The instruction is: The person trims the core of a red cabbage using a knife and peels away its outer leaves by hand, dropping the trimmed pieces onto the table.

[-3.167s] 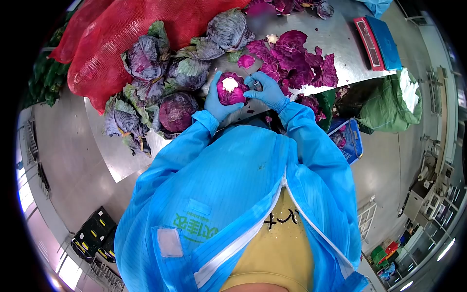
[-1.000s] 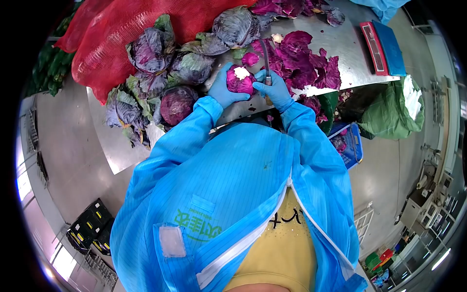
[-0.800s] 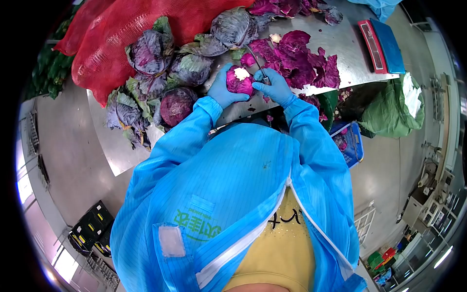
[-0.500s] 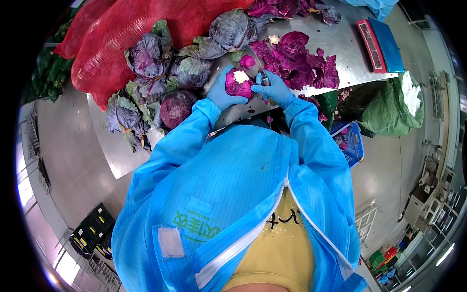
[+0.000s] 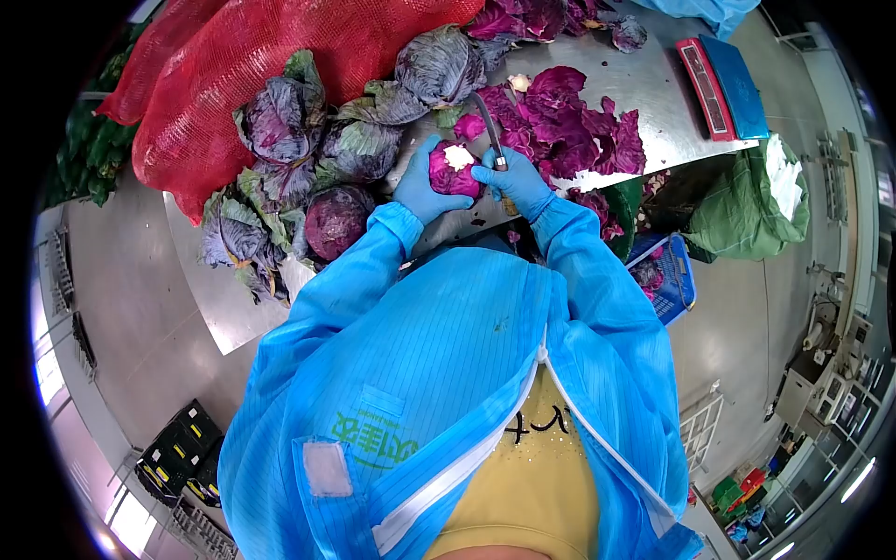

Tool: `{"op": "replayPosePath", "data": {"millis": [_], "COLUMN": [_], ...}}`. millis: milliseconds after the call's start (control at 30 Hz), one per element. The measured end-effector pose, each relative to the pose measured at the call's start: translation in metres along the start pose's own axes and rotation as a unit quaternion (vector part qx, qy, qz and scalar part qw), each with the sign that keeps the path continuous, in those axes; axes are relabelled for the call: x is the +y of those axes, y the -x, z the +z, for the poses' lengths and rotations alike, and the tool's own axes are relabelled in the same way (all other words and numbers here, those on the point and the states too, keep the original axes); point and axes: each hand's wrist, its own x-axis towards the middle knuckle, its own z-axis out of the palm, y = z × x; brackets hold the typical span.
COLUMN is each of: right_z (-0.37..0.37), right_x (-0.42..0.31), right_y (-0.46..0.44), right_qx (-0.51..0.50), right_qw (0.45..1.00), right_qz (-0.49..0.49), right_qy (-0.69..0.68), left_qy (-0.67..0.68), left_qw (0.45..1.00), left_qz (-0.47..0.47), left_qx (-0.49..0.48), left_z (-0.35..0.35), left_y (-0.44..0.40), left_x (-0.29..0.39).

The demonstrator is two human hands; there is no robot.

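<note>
My left hand (image 5: 423, 185), in a blue glove, is closed around a trimmed red cabbage (image 5: 441, 175) with its pale cut stem facing up. On the other side, my gloved right hand (image 5: 523, 184) grips a knife (image 5: 489, 124) with a curved dark blade pointing away from me. The thumb of that hand rests against the cabbage. Just beyond lies a small purple leaf piece (image 5: 469, 127) beside the blade. Loose purple leaves (image 5: 560, 117) spread to the right of the knife. Left of my hands sits an untrimmed red cabbage (image 5: 337, 222), with several leafy ones (image 5: 280, 121) behind it.
A metal table (image 5: 658, 70) carries the cabbages and a large red mesh sack (image 5: 215, 89). A red and blue case (image 5: 723, 89) lies at its right. Below the edge are a blue basket (image 5: 679, 280) and a green sack (image 5: 747, 219).
My right hand has turned the knife slightly, and its thumb has come against the cabbage. My left hand still holds the cabbage, tilted a little. The whole view has shifted slightly.
</note>
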Motion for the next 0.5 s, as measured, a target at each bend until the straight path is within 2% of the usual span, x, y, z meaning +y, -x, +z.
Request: {"op": "replayPosePath", "data": {"millis": [133,333,400,433,467,500], "right_z": [0.0029,0.005,0.0043,0.0044,0.0045,0.0055], "right_x": [-0.0024,0.0005,-0.0012,-0.0016,-0.002,-0.0038], "right_y": [0.0047,0.0074,0.0101,0.0104,0.0104,0.0108], "right_qx": [0.053,0.109,0.108,0.108,0.131,0.151], "right_qw": [0.998,0.988,0.994,0.994,0.974,0.926], "right_qz": [0.015,-0.08,0.0,0.0,-0.096,-0.19], "right_qy": [0.022,0.069,0.024,0.023,0.159,0.291], "left_qy": [0.021,-0.034,-0.029,-0.025,-0.025,-0.024], "left_qw": [1.0,0.999,0.999,1.0,1.0,0.999], "left_qz": [0.001,-0.001,0.001,0.003,0.004,-0.007], "left_qx": [0.015,0.005,0.012,0.018,0.018,0.024], "left_z": [0.0024,0.0034,0.0056,0.0069,0.0081,0.0091], "left_y": [-0.0013,-0.0028,-0.0024,-0.0023,-0.0029,-0.0033], "left_x": [0.0002,0.0048,0.002,0.0008,-0.0001,0.0002]}}
